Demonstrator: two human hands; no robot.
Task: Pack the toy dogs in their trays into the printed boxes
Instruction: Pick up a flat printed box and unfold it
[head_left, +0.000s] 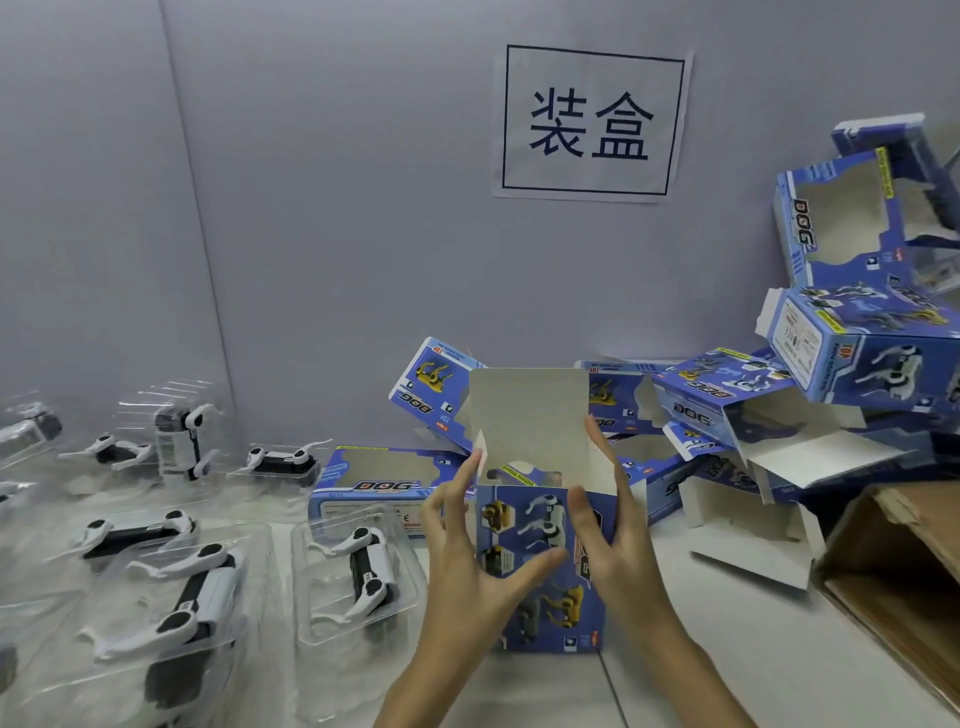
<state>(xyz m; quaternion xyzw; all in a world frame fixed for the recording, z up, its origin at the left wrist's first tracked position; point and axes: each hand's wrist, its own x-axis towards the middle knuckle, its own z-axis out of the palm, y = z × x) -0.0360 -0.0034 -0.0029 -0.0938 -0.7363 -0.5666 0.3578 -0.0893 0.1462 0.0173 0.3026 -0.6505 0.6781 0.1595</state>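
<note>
A blue printed cardboard box (540, 566) stands upright on the white table (753, 649) between both hands, its top open and its grey-white lid flap (527, 415) standing straight up. The left hand (467, 561) grips the box's left side — thumb across the printed front, fingers reaching up along the left edge to a small side flap. The right hand (608, 525) clasps the right side, thumb on the front, fingers curled round behind the top rim.

Just left of the box lies a clear plastic tray (358, 582) holding a black-and-white toy dog (366, 569); further trays with toy dogs (171, 587) spread across the left of the table. Behind and to the right, a heap of empty blue printed boxes (810, 374) leans against the grey wall, which bears a paper sign (592, 122) — 2 characters in a frame. A brown cardboard carton (904, 561) sits at the right edge.
</note>
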